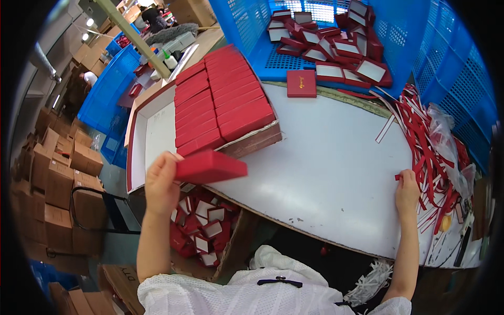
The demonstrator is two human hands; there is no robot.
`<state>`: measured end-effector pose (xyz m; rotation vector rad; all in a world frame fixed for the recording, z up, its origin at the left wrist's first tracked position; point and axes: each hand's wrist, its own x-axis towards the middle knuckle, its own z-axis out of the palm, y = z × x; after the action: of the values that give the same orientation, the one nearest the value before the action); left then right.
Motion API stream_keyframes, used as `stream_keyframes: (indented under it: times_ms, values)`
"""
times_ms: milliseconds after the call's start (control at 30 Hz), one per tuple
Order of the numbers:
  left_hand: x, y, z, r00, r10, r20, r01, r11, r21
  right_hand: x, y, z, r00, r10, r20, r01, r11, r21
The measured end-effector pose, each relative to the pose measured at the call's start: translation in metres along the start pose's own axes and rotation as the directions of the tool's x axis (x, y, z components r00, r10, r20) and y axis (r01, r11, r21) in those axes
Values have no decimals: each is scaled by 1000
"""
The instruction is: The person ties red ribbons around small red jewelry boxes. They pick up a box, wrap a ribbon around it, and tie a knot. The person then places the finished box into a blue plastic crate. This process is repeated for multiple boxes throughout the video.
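From my end I see a flat red box (214, 167) tilted in the left hand (163, 182), a red strip (397, 177) in the right hand (407, 193).

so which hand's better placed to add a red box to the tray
Likely the left hand: it holds a red box close to the tray; the right hand is farther off, by the ribbons.

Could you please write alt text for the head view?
A person's left hand holds a red box near a tray with rows of red boxes; the right hand pinches a small red piece beside heaped red and white ribbons. Beyond the white tabletop, a blue crate holds red-and-white box parts.
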<state>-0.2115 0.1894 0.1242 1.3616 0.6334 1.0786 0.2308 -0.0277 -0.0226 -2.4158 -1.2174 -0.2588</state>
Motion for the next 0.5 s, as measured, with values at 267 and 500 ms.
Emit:
stream_keyframes:
  times_ms: [267, 500]
  values:
    - [40, 26, -39, 998, 52, -36, -55, 995, -83, 5, 0, -4, 994, -34, 100, 38, 999, -36]
    - [44, 13, -22, 979, 203, -29, -187, 942, 280, 2, 4, 0, 994, -105, -9, 105, 994, 38]
